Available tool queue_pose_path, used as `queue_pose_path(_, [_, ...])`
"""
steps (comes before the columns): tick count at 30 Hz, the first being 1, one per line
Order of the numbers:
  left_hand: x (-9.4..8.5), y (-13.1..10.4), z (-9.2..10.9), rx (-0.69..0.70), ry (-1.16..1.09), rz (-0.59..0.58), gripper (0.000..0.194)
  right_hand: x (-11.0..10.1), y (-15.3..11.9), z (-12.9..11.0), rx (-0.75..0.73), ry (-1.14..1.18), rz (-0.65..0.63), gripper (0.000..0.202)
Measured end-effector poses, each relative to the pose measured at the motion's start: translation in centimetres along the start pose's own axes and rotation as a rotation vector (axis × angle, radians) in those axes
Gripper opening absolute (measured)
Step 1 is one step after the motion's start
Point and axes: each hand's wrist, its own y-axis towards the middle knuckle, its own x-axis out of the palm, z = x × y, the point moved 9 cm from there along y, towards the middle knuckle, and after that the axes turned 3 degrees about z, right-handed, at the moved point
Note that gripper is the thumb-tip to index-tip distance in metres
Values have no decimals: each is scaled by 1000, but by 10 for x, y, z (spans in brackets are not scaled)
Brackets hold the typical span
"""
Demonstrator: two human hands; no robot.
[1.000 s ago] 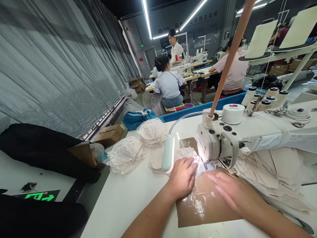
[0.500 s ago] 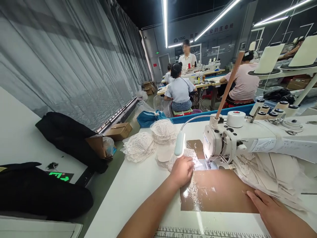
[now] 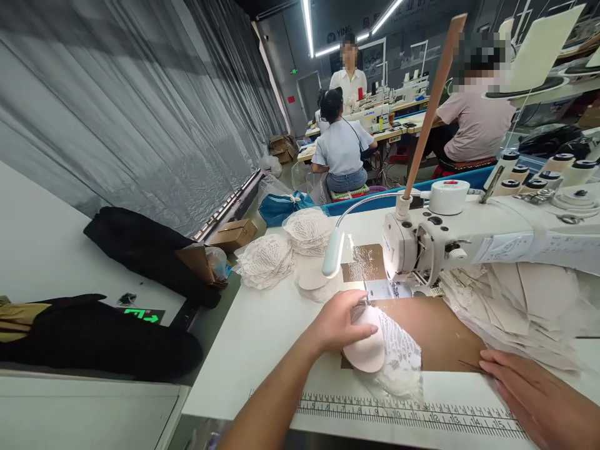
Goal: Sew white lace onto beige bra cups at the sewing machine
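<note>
My left hand (image 3: pixel 341 322) is closed on a beige fabric cup piece (image 3: pixel 368 350), its thumb across the top. White patterned lace (image 3: pixel 400 353) is joined to the cup's right side and hangs over the front edge of the brown plate (image 3: pixel 431 325). The left fingertips are partly hidden. My right hand (image 3: pixel 529 384) rests at the plate's right edge, fingers together. Thin dark tips show at its fingertips, too small to name. Beyond the hands stands the sewing machine's head (image 3: pixel 398 247), its needle area lit by a lamp (image 3: pixel 332 253).
Two lace stacks (image 3: pixel 265 259) (image 3: pixel 307 231) and a beige cup stack (image 3: pixel 316 281) lie at the left. A pile of lace and beige pieces (image 3: pixel 525 306) sits below the machine arm. A printed ruler (image 3: pixel 398 412) runs along the front edge. Co-workers sit and stand farther back.
My left hand has drawn the lace cup piece from the needle area toward me, and the beige cup now shows. My right hand's fingers have come together. The head view has tilted down.
</note>
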Motion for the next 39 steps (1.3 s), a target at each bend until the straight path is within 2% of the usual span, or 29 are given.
queue_pose_path(2, [5,9,-17,-129,-61,-61,78,0,-6,-4,-73,4,-5,30])
queue_pose_path(3, [10,11,-23,-162,-106,-93,79,1,-6,-6,-65,19,-33,32])
queue_pose_path(6, [26,13,-31,-185,-273,-160,65,0,7,-15,74,92,-139,36])
queue_pose_path(9, [41,9,-34,-199,-438,-224,43,-3,37,-46,100,230,-214,41])
queue_pose_path(10, [44,8,-35,-204,-473,-237,40,-2,48,-58,87,276,-250,42])
queue_pose_path(15, [43,4,-28,-203,-604,-219,39,12,92,-81,224,389,-411,44])
queue_pose_path(18, [42,3,-21,-171,-659,-212,38,19,112,-98,182,481,-491,44])
queue_pose_path(21, [43,3,-17,-135,-652,-216,38,20,126,-105,158,528,-484,41])
queue_pose_path(28, [44,4,-21,-156,-692,-205,40,24,130,-101,185,539,-477,41])
queue_pose_path(35, [49,4,-21,-198,-772,-235,40,45,117,-97,222,623,-630,44])
queue_pose_path(39, [51,4,-23,-226,-764,-241,44,53,114,-100,265,692,-670,44])
